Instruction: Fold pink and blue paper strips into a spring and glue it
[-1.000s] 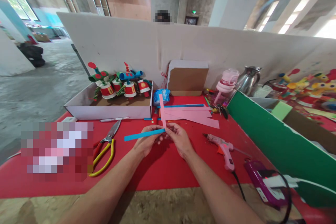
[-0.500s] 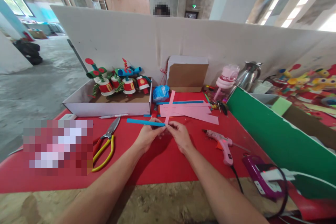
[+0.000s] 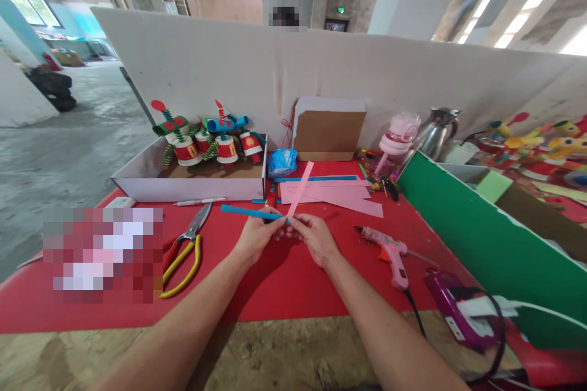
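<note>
The blue strip (image 3: 247, 212) is narrow, straight and flat, with a matte, papery look, and the pink strip (image 3: 301, 188) is just as slim but paler; their ends meet in an angled corner, to the left of the glue gun (image 3: 387, 248), which is pale pink plastic with an orange trigger. Beyond the glue gun and to its left, flat pink sheets (image 3: 343, 194) overlap in a loose fan. Well to the left of the glue gun are shears (image 3: 187, 236) with metal blades and rounded red and yellow handles, and farther back on that side stands a white cardboard box (image 3: 192, 188) of paper-cup figures (image 3: 188, 149) with coiled limbs. To the gun's right runs a green panel (image 3: 477, 250) with a ragged white edge. A smooth red cover (image 3: 293, 281) lies under the glue gun, and nearer me a mottled brown board (image 3: 257, 354) shows. Beyond the gun rises a scuffed white partition (image 3: 206, 61), with bare concrete in the room behind. My forearms reach in from both sides and converge left of the gun. My left hand (image 3: 260, 232) pinches the blue strip near its inner end, thumb on top; my right hand (image 3: 314, 238) grips the corner at the pink strip's near end, fingers curled, partly hidden.
</note>
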Demonstrator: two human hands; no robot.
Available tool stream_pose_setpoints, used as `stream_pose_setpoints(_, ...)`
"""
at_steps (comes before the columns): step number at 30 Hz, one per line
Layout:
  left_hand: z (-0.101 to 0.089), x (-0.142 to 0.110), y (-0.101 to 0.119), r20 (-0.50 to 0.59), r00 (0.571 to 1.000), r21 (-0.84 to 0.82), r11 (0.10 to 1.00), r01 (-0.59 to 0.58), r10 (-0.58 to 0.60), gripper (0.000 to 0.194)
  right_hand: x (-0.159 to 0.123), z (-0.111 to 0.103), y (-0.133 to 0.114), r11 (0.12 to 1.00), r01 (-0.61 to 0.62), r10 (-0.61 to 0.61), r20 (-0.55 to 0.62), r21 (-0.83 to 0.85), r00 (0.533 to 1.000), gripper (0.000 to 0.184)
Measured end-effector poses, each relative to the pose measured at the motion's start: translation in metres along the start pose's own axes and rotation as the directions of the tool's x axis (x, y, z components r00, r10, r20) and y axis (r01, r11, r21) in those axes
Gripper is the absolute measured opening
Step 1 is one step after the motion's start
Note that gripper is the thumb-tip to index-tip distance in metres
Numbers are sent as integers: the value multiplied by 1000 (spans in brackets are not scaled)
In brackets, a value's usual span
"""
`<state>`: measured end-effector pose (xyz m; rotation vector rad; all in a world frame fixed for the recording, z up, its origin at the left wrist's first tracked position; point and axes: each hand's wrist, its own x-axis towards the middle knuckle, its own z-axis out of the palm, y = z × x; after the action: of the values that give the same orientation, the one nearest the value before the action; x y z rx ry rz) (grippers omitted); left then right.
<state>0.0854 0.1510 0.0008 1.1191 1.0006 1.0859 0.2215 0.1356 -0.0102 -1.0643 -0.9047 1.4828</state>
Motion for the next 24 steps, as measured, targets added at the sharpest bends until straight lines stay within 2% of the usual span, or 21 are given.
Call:
stream_pose_setpoints(8, 2, -1, -1, 36, 999, -49, 998, 43, -41, 29, -2, -2, -2, 993, 20, -26, -55, -114, 998, 29)
stream_pose_setpoints(15, 0, 0, -1, 35, 999, -12, 1000, 14, -13, 32, -2, 2, -2, 999, -34, 34, -34, -12, 999, 34)
stream_pose_setpoints(20, 2, -2, 4, 38, 999, -36, 999, -36, 37, 34, -3, 4, -2, 999, 18, -14, -91, 42, 996, 34)
stream_pose_setpoints(24, 5, -3, 4, 42, 999, 47, 999, 18, -20, 34, -4, 4, -2, 996, 64, -57, -111, 59, 992, 31)
